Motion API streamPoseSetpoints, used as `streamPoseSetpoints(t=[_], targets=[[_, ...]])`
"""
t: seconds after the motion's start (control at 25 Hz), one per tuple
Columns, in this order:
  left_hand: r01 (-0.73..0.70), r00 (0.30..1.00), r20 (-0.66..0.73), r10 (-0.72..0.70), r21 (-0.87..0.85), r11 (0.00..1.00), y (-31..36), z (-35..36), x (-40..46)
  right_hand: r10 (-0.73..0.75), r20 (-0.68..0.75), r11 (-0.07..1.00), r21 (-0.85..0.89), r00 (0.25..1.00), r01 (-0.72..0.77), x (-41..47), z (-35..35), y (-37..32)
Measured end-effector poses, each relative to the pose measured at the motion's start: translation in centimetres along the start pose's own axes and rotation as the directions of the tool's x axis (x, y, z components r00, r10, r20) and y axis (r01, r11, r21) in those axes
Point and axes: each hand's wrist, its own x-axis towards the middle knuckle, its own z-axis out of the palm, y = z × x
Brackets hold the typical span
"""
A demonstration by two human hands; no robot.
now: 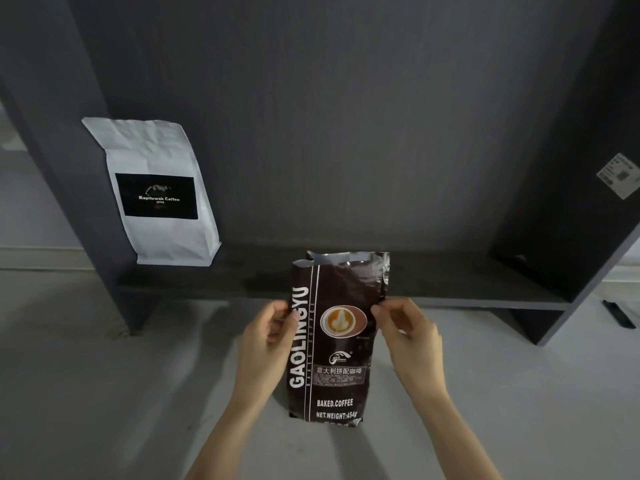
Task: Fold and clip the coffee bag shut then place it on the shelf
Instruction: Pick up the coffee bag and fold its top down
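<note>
A dark brown coffee bag (pixel 332 358) with white lettering and a latte picture stands upright on the pale floor in front of a low dark shelf (pixel 381 289). Its top is unfolded and open, showing a silver lining. My left hand (pixel 268 336) pinches the bag's left edge near the upper part. On the opposite edge, at the same height, my right hand (pixel 405 336) pinches the bag. No clip is in view.
A white coffee bag (pixel 159 192) with a black label stands on the shelf at the left, leaning against the dark side panel. The shelf's right side panel (pixel 571 202) carries a white sticker. A dark object (pixel 620 315) lies on the floor at far right.
</note>
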Motion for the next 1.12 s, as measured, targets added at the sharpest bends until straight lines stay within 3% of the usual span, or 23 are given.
streamPoseSetpoints(t=[0.64, 0.84, 1.12], targets=[[-0.018, 0.998, 0.049, 0.026, -0.144, 0.989, 0.5, 0.6, -0.3, 0.056, -0.097, 0.997, 0.058, 0.994, -0.051, -0.9, -0.1, 1.4], [-0.064, 0.996, 0.058, 0.069, -0.080, 0.995, 0.7, 0.4, -0.5, 0.077, -0.049, 0.980, 0.188, 0.996, -0.067, -1.1, -0.2, 1.5], [-0.056, 0.995, 0.078, 0.062, -0.085, 0.995, 0.5, 0.0, -0.3, -0.041, 0.081, 0.983, 0.181, 0.996, 0.026, -1.1, -0.8, 1.5]])
